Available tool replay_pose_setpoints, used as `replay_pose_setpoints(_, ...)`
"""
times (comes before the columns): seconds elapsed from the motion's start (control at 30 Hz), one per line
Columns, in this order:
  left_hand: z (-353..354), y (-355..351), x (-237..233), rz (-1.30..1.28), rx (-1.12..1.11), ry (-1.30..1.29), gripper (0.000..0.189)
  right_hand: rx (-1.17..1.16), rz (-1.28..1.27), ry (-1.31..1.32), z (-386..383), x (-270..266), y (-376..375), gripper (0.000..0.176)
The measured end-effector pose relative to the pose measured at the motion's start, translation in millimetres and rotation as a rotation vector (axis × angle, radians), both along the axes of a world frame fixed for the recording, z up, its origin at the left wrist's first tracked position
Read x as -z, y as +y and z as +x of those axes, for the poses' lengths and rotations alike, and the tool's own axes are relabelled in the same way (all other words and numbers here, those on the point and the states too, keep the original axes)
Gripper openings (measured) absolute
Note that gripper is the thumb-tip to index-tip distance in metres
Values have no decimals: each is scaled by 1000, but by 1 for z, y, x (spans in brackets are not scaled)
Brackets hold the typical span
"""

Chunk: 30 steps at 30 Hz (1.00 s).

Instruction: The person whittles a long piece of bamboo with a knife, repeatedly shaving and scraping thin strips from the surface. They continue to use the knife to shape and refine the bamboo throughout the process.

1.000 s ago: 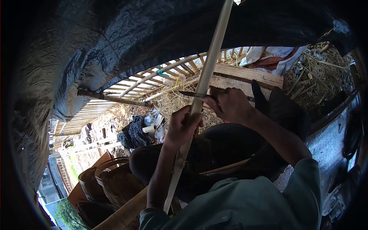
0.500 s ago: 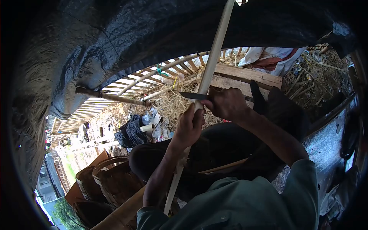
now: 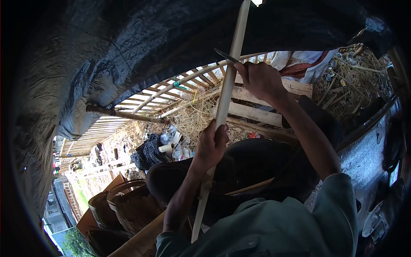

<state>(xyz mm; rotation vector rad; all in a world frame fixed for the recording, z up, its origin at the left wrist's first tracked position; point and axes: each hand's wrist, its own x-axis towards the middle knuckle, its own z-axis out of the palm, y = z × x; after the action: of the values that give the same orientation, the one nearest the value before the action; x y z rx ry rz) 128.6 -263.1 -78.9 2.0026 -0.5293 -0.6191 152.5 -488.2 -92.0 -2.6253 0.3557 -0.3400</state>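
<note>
A long pale strip (image 3: 227,94), which looks like bamboo or wood, runs from the top of the view down past my lap. My left hand (image 3: 211,145) is wrapped round its middle, above my dark-clothed legs. Higher up, my right hand (image 3: 262,81) grips a knife, whose handle is hidden in the fist. The knife blade (image 3: 227,56) lies across the strip and points to the upper left. Below my left hand the strip passes beside my left forearm.
Woven baskets (image 3: 135,205) stand at the lower left beside a thick pole (image 3: 143,237). A slatted fence (image 3: 162,92), wooden planks (image 3: 257,112) and straw (image 3: 199,118) lie beyond my legs. Dark sheeting (image 3: 171,32) hangs overhead. White sacks (image 3: 306,64) lie at the upper right.
My right hand has moved up and away along the strip with the knife, away from my left hand. The strip's upper end has shifted slightly left. My left hand keeps its hold.
</note>
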Motion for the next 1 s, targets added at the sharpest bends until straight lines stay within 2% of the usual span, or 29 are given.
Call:
replay_pose_setpoints(0.13,9,8,2,-61,16,-24,14,-40,119,-45,-1,18,2,57)
replay_pose_setpoints(0.23,10,13,5,-123,-4,141,25,-97,74,-65,-10,9,8,52)
replay_pose_setpoints(0.33,10,15,3,-137,-13,245,25,-172,92,-123,-20,10,18,49)
replay_pose_setpoints(0.43,10,14,2,-70,-6,146,22,-213,44,-94,-23,12,25,49)
replay_pose_setpoints(0.53,4,12,4,32,16,-219,20,-247,33,-157,-30,-2,33,48)
replay_pose_setpoints(0.63,-2,5,-11,226,-39,-212,14,-352,20,-267,-33,6,38,46)
replay_pose_setpoints(0.73,-3,4,-8,130,-39,-315,11,-400,12,-202,-44,9,51,40)
replay_pose_setpoints(0.83,2,13,10,68,41,-446,10,-449,14,-89,-57,13,68,44)
replay_pose_setpoints(0.9,2,11,7,116,39,-409,10,-468,15,16,-56,11,71,46)
replay_pose_setpoints(1.0,-8,4,-5,198,-17,-392,11,-427,-36,6,-54,18,71,47)
